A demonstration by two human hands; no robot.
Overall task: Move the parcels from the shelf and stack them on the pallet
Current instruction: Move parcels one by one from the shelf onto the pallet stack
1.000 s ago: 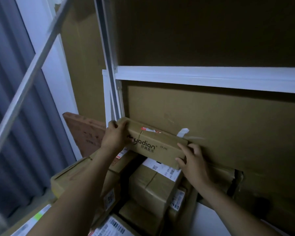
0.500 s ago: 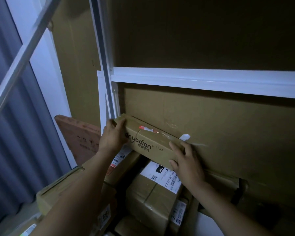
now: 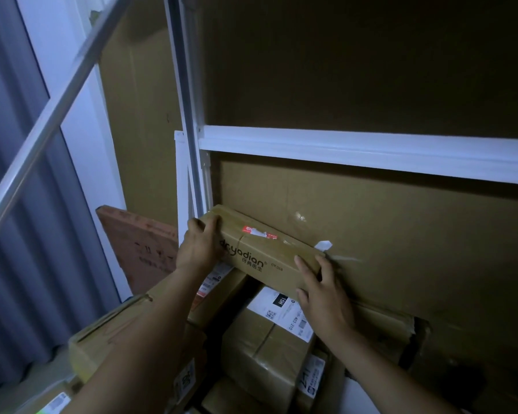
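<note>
**Grip check: long carton [image 3: 263, 249] held end to end**

Long carton is a slim brown box w/ "dr.yadian" print. It lies tilted on top of the parcel pile [image 3: 263, 348], back edge against the big cardboard sheet [image 3: 401, 249], just under the white shelf rail [image 3: 371, 153]. Pallet not in view, so can't tell if this pile is the source or the stack.

Left hand [image 3: 199, 249] is wrapped on the left end, fingers curled over the top edge. Right hand [image 3: 320, 297] is spread on the right end, fingers near straight across front face and top corner, thumb low by the bottom edge. It presses more than clamps.

Handling, judged only:
- Stiff corrugated walls, shape holds, no sag along the span.
- Prob light to medium, since two hands carry it w/o visible strain. Contents unknown.
- Glossy tape on top could be slick, so palms on bare card are better.
- Torn white tape tab [image 3: 325, 245] at the right corner is loose; not a hold point.
- Best hold is both short ends, thumbs under. A long box swings if taken one-handed mid-span.

Pile below is uneven and could tip.
</note>
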